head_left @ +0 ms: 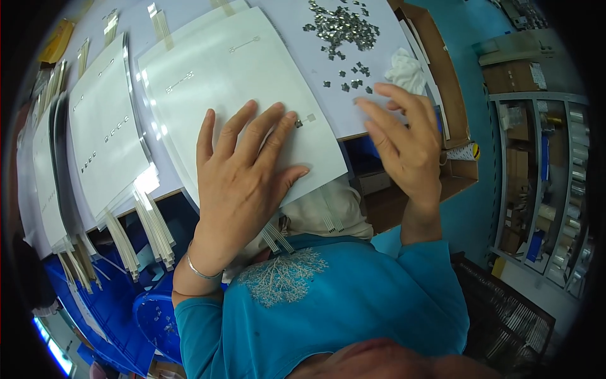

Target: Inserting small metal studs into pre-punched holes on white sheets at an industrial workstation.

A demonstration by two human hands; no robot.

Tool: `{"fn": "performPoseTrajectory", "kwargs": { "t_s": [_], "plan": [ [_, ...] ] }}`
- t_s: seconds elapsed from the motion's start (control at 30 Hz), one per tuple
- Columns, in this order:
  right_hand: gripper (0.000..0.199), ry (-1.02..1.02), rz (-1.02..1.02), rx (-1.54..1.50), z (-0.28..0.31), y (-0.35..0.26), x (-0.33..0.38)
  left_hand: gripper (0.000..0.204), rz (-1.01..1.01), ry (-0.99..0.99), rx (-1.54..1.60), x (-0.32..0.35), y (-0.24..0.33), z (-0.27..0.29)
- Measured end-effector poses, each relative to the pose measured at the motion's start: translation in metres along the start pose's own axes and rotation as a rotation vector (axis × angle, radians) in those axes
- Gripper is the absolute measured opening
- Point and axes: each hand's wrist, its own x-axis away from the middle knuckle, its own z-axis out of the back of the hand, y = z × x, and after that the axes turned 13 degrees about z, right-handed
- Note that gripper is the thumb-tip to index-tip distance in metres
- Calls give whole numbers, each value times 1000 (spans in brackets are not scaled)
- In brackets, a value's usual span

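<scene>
My left hand (243,158) lies flat with fingers spread on a large white flexible sheet (208,57) with thin printed traces. Its index fingertip touches or nearly touches a small dark metallic piece (299,124) sitting at the end of one printed trace near the sheet's right side. My right hand (404,136) is raised off the sheet's right edge, fingers apart and bent, with nothing visible in it. Just beyond it are several loose small metallic pieces (356,83), and farther back lies a big heap of the same shiny pieces (344,28).
More white sheets (107,145) with strip tails (151,230) lie stacked at the left, tails over the table edge. A crumpled white tissue (406,71) sits at the right beside a cardboard box (435,47). Shelving (495,183) stands farther right; a blue bin (154,322) is lower left.
</scene>
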Motion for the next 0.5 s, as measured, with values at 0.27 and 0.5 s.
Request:
{"fn": "performPoseTrajectory", "kwargs": {
  "t_s": [0.27,0.5],
  "plan": [
    [36,-93,239,-152,-19,-2,-18,74,11,-24,5,1,0,1],
    [34,-127,248,-220,-24,-12,-17,73,8,-13,-4,0,1,-1]
  ]
}}
